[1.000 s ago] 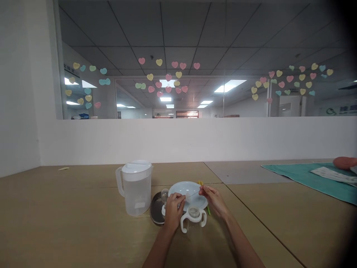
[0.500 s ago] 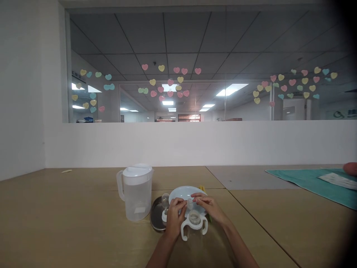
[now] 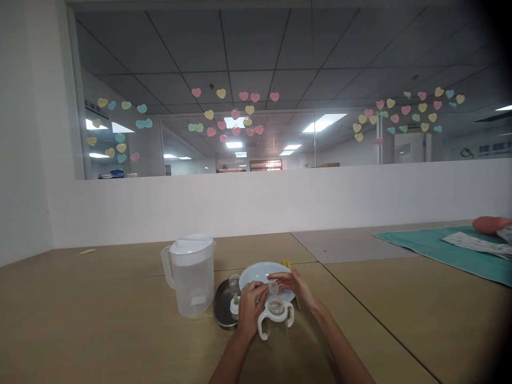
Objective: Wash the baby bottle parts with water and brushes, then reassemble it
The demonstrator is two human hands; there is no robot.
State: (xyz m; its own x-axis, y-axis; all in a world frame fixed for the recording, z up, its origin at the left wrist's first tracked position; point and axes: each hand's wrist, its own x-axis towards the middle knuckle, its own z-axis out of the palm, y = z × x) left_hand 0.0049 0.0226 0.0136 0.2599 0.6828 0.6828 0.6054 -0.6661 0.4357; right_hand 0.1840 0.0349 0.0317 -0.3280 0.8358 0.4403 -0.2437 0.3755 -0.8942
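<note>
Pinching a clear piece (image 3: 273, 288), left hand (image 3: 250, 305) faces spread right hand (image 3: 301, 291); tray (image 3: 222, 308) holds bottle-top (image 3: 234, 306).

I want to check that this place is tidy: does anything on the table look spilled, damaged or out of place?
No spill or damage is visible. One small oddity: a thin pale scrap lies alone at the table's far left, apart from the jug. I cannot tell what it is.

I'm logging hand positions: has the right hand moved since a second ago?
Yes: judged against the light-blue plate, the right hand has shifted left, reaching farther across it.
</note>
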